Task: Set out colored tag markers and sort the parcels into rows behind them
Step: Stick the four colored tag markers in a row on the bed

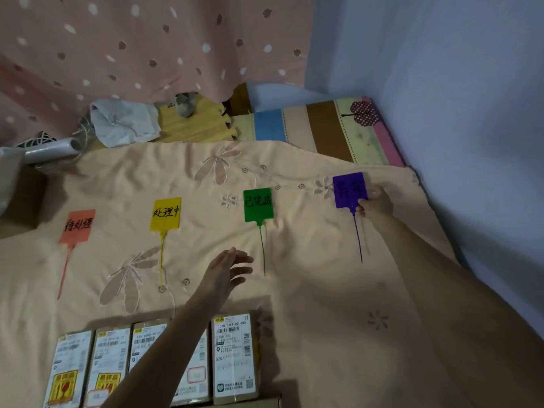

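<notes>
While the right hand (pixel 375 201) pinched the purple plastic tag marker (pixel 350 189) at the bedspread's (pixel 309 290) far right, the left hand (pixel 228 269) hovered with fingers spread, holding nothing. Marker-setting looked nearly finished; sorting the labelled cardboard parcels (pixel 234 357) likely came next.

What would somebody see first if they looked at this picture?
First, four bright tags in a row across the peach bedspread: orange tag far left, then yellow tag, green tag and purple tag far right. The right hand pinches the purple tag's edge, while the left hand hovers open in the middle. Labelled parcels line the near edge.
</notes>
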{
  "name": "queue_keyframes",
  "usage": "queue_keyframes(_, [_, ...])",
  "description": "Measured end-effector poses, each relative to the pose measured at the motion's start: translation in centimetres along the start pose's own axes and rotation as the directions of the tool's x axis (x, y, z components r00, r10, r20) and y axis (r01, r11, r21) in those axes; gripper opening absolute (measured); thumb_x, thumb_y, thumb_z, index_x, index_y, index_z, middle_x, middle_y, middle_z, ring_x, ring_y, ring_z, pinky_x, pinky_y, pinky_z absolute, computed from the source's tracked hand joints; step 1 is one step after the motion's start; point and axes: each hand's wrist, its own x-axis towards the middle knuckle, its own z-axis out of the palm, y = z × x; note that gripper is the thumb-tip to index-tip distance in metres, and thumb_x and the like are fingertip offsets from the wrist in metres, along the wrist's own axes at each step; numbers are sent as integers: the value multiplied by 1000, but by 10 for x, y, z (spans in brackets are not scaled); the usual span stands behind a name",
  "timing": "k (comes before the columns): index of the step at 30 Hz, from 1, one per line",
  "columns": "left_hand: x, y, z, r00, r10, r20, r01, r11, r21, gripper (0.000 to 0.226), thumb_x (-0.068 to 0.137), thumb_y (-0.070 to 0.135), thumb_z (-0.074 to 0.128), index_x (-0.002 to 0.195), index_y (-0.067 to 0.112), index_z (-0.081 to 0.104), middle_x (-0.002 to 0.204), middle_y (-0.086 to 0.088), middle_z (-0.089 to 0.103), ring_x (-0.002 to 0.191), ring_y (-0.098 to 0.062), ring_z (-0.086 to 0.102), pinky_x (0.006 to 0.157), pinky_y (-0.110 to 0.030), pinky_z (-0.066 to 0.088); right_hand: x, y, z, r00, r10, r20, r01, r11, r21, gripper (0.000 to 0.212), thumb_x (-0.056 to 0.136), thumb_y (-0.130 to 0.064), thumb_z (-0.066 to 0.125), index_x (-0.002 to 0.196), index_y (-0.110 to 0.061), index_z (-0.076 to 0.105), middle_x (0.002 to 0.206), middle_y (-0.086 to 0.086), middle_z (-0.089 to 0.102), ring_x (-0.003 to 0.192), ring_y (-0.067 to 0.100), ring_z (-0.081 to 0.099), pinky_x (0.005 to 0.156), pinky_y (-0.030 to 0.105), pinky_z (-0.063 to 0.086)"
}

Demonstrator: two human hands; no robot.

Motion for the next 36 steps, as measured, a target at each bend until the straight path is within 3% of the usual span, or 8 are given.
queue_keyframes(2, [1, -1, -6, 1000, 5, -19, -5, 1000, -2, 32, 103, 26, 36, 92, 7, 59, 93, -10, 68, 76, -23, 62, 63, -30, 41, 2, 6, 2, 1000, -20, -6, 19, 997, -75, 35, 88, 7, 54, 115, -15, 53, 97, 19, 64, 53, 17, 56, 63, 40, 56])
queue_keyframes(4, [2, -2, -7, 1000, 5, -27, -5, 1000, -7, 32, 103, 26, 36, 91, 7, 59, 93, -9, 68, 75, -22, 61, 63, -30, 40, 3, 12, 3, 1000, -20, -1, 19, 992, -128, 33, 88, 4, 55, 116, -14, 53, 101, 17, 63, 56, 21, 59, 70, 44, 58])
queue_keyframes(7, [1, -2, -3, 1000, 6, -26, -7, 1000, -6, 30, 102, 23, 37, 89, 7, 58, 91, -10, 67, 74, -22, 60, 62, -29, 40, 3, 18, 0, 998, -56, -25, 47, 963, -266, 35, 86, -8, 64, 120, -11, 55, 112, 16, 65, 80, 33, 69, 78, 44, 59])
queue_keyframes(9, [-1, -1, -1, 1000, 21, -22, -21, 1000, 2, 28, 102, 23, 38, 90, 7, 58, 91, -11, 66, 74, -22, 60, 61, -29, 39, -6, 15, -4, 992, -115, -56, 84, 916, -391, 38, 87, -16, 67, 122, -11, 56, 126, 19, 57, 99, 37, 66, 87, 40, 54])
queue_keyframes(11, [-5, 1, 0, 999, 32, -22, -32, 999, 7, 27, 102, 22, 39, 90, 6, 58, 91, -11, 66, 73, -22, 59, 61, -29, 39, -16, 10, -9, 987, -147, -71, 103, 896, -432, 40, 89, -17, 66, 126, -9, 54, 133, 19, 49, 107, 36, 61, 86, 35, 48])
queue_keyframes(17, [-22, 16, -5, 994, 102, -46, -100, 994, 54, 24, 101, 19, 41, 89, 8, 58, 93, -11, 66, 75, -23, 60, 62, -29, 40, -48, 1, -9, 977, -213, -3, 197, 909, -368, 41, 88, -23, 67, 123, -7, 56, 119, 19, 63, 106, 34, 61, 76, 28, 39])
queue_keyframes(24, [-46, 45, -44, 963, 218, -159, -190, 966, 177, 14, 98, 15, 45, 89, 12, 56, 89, -8, 66, 71, -20, 59, 60, -27, 40, -131, -15, 9, 944, -243, 225, 298, 919, -259, 49, 83, -35, 72, 126, -13, 60, 114, 6, 68, 111, 24, 61, 89, 32, 44])
queue_keyframes(36, [-87, 58, -173, 930, 330, -160, -250, 890, 381, 8, 96, 13, 49, 99, 6, 52, 94, -12, 63, 67, -19, 55, 58, -28, 39, -308, -44, 101, 871, -362, 332, 442, 873, -208, 58, 79, -39, 74, 131, -19, 56, 120, 1, 68, 110, 22, 62, 91, 34, 49])
